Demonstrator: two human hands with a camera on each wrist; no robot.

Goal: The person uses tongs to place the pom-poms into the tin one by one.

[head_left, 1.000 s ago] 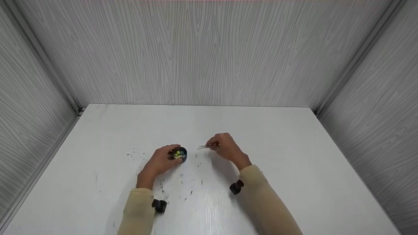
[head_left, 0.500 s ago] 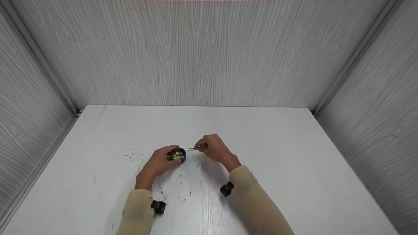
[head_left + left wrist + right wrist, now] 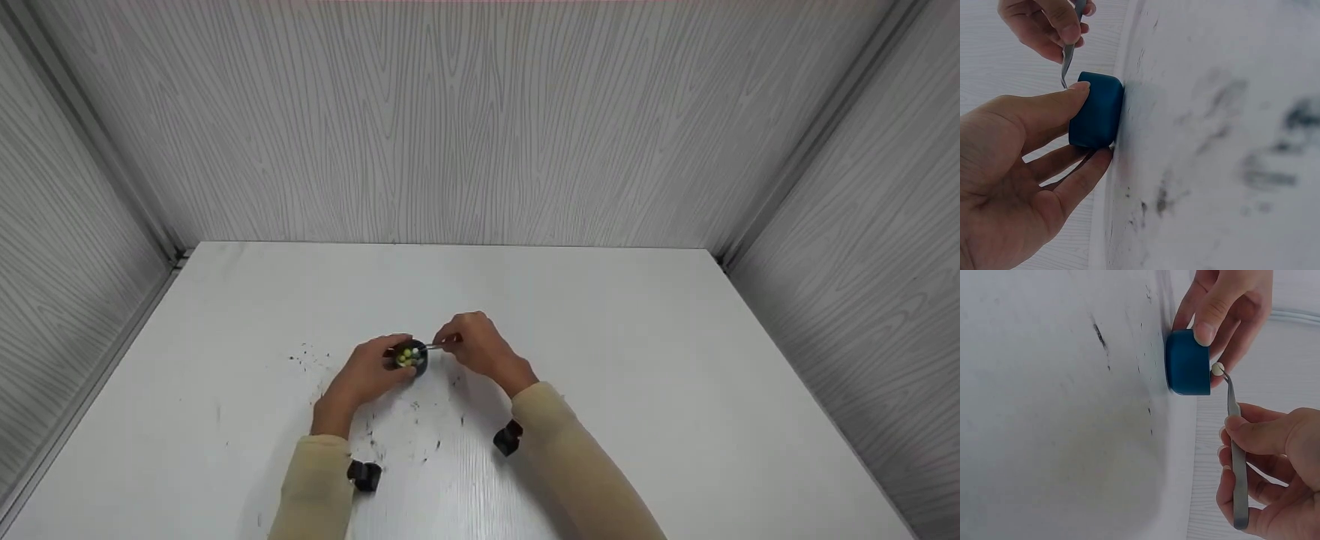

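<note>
A small blue cup (image 3: pixel 1188 363) stands on the white table, holding several yellow-green and pale beads (image 3: pixel 406 357). My left hand (image 3: pixel 366 372) grips it, thumb on the near side and fingers around the far side. In my right hand (image 3: pixel 480 346) is a pair of metal tweezers (image 3: pixel 1239 478), pinched between thumb and fingers. Its bent tips hold a round white bead (image 3: pixel 1217 368) right at the cup's opening, as the right wrist view shows. From the left wrist, the cup's wall (image 3: pixel 1098 112) hides the tips' end and the beads inside.
Dark smudges and specks (image 3: pixel 379 446) mark the white tabletop (image 3: pixel 637 360) around the left forearm. Grey wood-grain panels (image 3: pixel 480 127) rise behind the table and on both sides. Each sleeve carries a small black camera (image 3: pixel 365 475).
My right hand has moved left with the tweezers, bringing their tips from beside the cup to over its opening. The left hand and cup have stayed almost in place.
</note>
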